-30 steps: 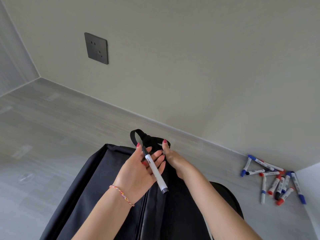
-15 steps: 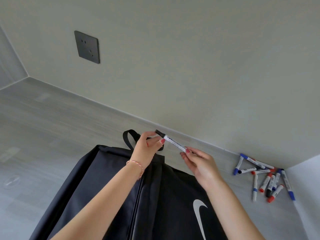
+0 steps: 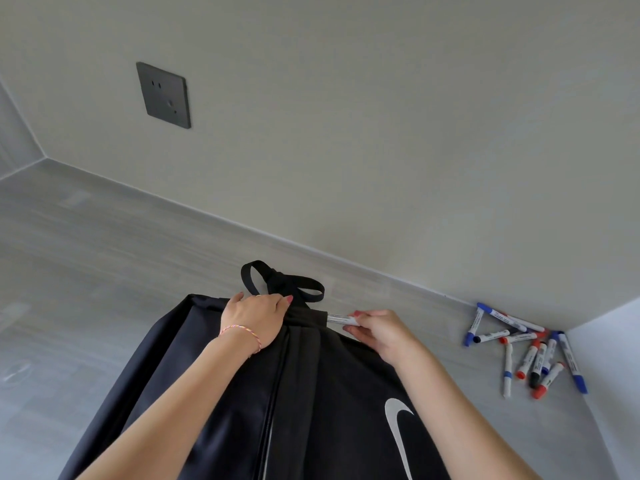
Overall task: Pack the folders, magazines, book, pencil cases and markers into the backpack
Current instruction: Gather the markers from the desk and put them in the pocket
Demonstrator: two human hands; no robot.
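One marker (image 3: 341, 319) is now going into the top of the backpack (image 3: 242, 393): half a second ago both hands held it in the air above the bag, and now only its white barrel shows, poking out of the black fabric just ahead of the right hand (image 3: 379, 332), whose fingertips pinch its rear end. The left hand (image 3: 254, 315) has let go of the marker and now grips the top edge of the backpack beside the carry loop (image 3: 282, 282), probably to hold the opening steady. By my reading this marker is nearly packed, while the loose markers (image 3: 526, 348) remain in a heap on the bench, well off to the right of the right hand, against the wall. Print runs along the barrels, but it is too small to read. A white swoosh logo (image 3: 398, 431) sits on the backpack below the right forearm, with no lettering visible. Far above the left hand, a dark wall socket (image 3: 163, 95) carries no legible marking.
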